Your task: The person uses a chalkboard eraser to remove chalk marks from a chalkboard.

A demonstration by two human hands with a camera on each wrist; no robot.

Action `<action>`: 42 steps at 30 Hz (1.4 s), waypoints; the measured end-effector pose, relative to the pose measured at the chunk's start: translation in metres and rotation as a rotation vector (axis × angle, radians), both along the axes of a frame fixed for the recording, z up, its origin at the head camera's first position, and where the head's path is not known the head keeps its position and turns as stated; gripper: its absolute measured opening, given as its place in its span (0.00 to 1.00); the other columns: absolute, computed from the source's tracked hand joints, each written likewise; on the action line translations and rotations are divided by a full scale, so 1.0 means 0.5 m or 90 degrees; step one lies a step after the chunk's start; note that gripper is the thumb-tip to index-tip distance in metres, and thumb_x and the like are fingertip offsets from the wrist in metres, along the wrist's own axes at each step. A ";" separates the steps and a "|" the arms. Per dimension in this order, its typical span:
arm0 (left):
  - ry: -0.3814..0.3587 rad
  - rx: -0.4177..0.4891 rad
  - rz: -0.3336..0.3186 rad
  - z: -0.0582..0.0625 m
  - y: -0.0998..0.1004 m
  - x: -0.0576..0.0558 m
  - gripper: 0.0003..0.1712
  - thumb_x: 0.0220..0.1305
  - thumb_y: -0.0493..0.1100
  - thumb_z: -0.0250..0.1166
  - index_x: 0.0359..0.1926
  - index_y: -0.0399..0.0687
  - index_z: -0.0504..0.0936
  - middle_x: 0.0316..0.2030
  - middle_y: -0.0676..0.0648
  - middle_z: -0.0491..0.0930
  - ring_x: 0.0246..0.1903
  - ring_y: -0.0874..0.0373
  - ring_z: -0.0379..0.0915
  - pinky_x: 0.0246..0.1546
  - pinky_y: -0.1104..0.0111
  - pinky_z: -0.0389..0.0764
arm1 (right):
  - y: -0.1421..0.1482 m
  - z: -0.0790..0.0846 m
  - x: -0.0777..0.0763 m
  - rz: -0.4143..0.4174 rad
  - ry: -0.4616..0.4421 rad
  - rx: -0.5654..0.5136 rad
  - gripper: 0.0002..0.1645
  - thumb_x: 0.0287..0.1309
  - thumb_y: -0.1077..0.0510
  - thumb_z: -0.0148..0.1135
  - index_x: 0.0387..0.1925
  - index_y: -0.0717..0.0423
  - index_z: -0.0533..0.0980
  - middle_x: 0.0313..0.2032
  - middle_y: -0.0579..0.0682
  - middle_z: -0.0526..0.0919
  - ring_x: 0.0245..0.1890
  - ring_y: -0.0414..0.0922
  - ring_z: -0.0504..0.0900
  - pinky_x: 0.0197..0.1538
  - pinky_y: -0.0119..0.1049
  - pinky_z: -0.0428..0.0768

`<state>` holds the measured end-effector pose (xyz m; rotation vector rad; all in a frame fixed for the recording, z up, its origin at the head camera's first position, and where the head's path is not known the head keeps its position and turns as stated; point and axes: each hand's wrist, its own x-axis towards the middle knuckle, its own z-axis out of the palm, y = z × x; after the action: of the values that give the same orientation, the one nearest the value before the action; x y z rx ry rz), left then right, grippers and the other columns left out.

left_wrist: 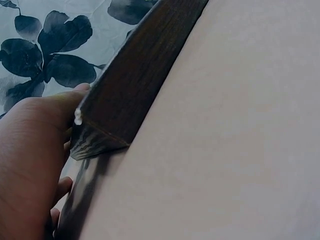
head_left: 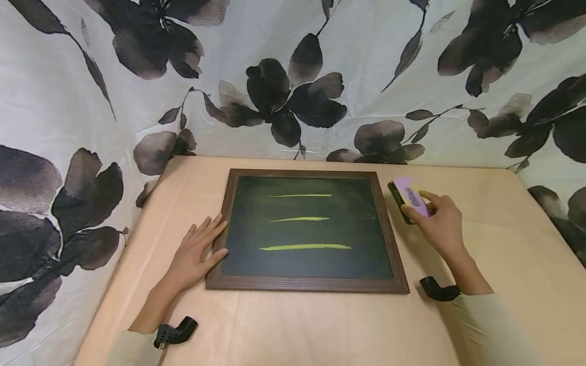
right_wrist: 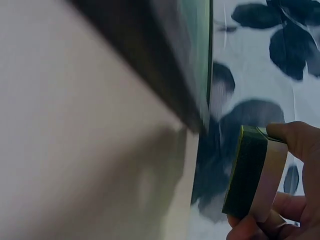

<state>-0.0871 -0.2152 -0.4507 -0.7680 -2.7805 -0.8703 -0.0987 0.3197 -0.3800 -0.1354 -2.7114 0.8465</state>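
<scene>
Near side: wide passage over tabletop (head_left: pixel 293 325) before framed chalkboard (head_left: pixel 311 231). Left: left hand (head_left: pixel 194 254) blocks board's edge. Right: narrow gap, then eraser (head_left: pixel 412 197) in right hand (head_left: pixel 441 221). Far: floral cloth (head_left: pixel 384 51) bars way.

No text legible; dark print (head_left: pixel 414 197) on purple-backed eraser (head_left: pixel 407 197) too small to read.

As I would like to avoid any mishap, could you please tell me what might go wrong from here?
The board might slide or turn if pushed, since the left grip rests only on one side of its frame. The eraser could slip or twist, as the right grip holds it towards one end. If rubbed, the yellow lines may smear rather than lift off.
</scene>
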 end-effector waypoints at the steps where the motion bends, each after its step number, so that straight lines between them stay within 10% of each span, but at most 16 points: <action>1: 0.000 0.000 0.001 0.000 -0.002 0.000 0.38 0.65 0.54 0.62 0.72 0.50 0.62 0.72 0.45 0.55 0.70 0.41 0.47 0.68 0.44 0.40 | -0.014 -0.001 -0.007 0.010 0.000 0.003 0.37 0.57 0.49 0.67 0.60 0.70 0.71 0.34 0.63 0.71 0.32 0.53 0.69 0.29 0.40 0.63; 23: -0.001 -0.001 0.003 0.000 -0.001 -0.008 0.38 0.64 0.55 0.62 0.71 0.51 0.63 0.71 0.45 0.56 0.70 0.41 0.48 0.68 0.45 0.41 | -0.129 -0.015 -0.108 0.162 -0.099 0.078 0.41 0.53 0.50 0.69 0.63 0.67 0.68 0.33 0.60 0.72 0.29 0.52 0.66 0.27 0.40 0.61; 42: -0.003 -0.010 0.004 0.002 -0.003 -0.005 0.38 0.65 0.55 0.61 0.72 0.51 0.62 0.71 0.45 0.56 0.70 0.41 0.47 0.68 0.45 0.41 | -0.162 -0.016 -0.120 0.156 -0.125 0.027 0.38 0.53 0.53 0.69 0.61 0.69 0.68 0.45 0.67 0.73 0.37 0.57 0.70 0.35 0.44 0.68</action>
<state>-0.0895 -0.2167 -0.4499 -0.7591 -2.7967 -0.8507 -0.1587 0.2388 -0.3882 0.1329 -2.9718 0.8819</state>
